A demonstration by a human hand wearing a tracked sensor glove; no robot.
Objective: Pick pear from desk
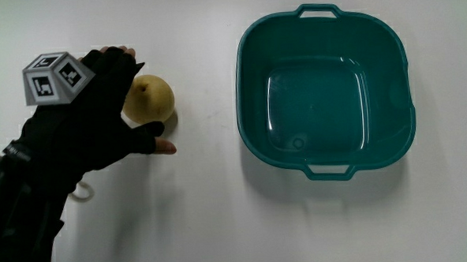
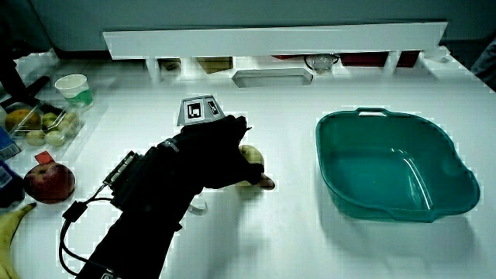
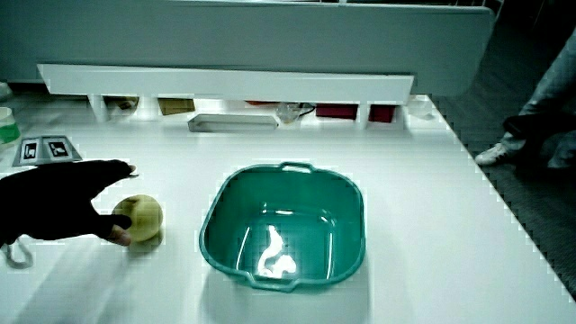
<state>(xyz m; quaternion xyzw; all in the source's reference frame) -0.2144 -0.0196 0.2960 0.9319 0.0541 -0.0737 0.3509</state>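
From above, you are looking at one pear [image 1: 148, 100], one teal basin [image 1: 325, 90] and one gloved hand [image 1: 91, 117] on the white table [image 1: 206, 219]. Your hand is cupping the pear where it is resting on the table: the fingers [image 1: 118, 59] are reaching over one side of it and the thumb [image 1: 157, 145] is pressing in at the side nearer to you, half curled, with the fruit showing between them. The basin is sitting well apart from the pear and is holding nothing. In a side view, the hand [image 2: 213, 155] is covering most of the pear [image 2: 252, 163], and the patterned cube [image 2: 200, 110] is riding on its back; one reddish fruit [image 2: 49, 182] and one banana tip [image 2: 12, 225] are lying at the table's edge. In a side view, the pear [image 3: 139, 216] is touching the fingertips [image 3: 121, 168], beside the basin [image 3: 283, 225].
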